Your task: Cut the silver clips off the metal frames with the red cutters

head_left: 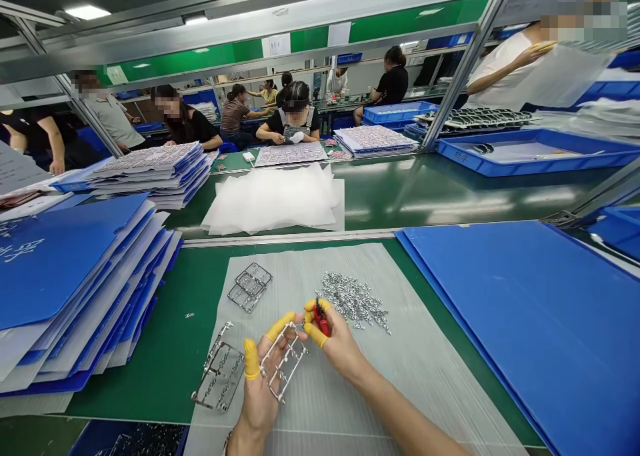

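Note:
My left hand [260, 389], with yellow finger cots on the thumb and a finger, holds a chrome-coloured sprue frame [286, 361] tilted over the sheet. In my right hand [337, 343], also with yellow finger cots, is a pair of red-handled nippers [321, 317], close to the frame's upper end. A heap of small shiny parts [353, 299] lies just beyond my right hand. More sprue frames [220, 374] rest to the left of my left hand, and others [250, 286] overlap farther back. All of these are on a translucent white sheet [400, 376].
Blue boards with paper [85, 263] are stacked at the left, and large blue boards [510, 296] lie at the right. White sheets [273, 199] lie past the table's back edge. A blue tray [540, 153] stands back right. Several people work beyond, under metal beams.

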Available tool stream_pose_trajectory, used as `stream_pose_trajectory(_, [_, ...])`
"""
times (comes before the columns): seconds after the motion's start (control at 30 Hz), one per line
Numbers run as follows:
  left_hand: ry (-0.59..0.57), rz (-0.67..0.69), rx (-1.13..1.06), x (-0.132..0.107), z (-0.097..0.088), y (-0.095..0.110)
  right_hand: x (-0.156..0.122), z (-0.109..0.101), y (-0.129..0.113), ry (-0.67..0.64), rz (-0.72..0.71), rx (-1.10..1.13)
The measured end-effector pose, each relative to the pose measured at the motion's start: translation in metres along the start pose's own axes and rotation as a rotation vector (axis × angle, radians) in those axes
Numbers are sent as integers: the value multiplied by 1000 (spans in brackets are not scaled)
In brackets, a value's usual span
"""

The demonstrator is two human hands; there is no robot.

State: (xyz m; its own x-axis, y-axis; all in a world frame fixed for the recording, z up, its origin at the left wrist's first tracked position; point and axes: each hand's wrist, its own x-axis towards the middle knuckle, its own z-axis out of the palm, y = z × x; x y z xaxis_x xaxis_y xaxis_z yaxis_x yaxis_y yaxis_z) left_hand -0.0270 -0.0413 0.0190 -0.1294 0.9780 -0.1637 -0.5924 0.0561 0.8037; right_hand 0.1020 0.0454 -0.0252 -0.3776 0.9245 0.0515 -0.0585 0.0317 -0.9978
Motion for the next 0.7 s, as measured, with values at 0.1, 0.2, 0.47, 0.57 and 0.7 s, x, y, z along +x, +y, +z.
stream_pose_trajectory(0.1, [34,-10,-12,0,-1,-2,-4,-2,6,17,-93,-201])
stream_pose_trajectory(0.2, [52,-13,-20,0,-3,-4,-8,-4,9,40,-162,-352])
stream_pose_trajectory(0.47, [73,-43,-69,3,-12,-9,-9,-3,8,16,-231,-334])
stream_pose_trajectory(0.57, [37,-43,-70,5,-12,-7,-7,-2,8,-36,-160,-184])
stream_pose_trajectory(0.7, [-33,-75,-93,3,-11,1,-6,-1,6,-143,-36,139])
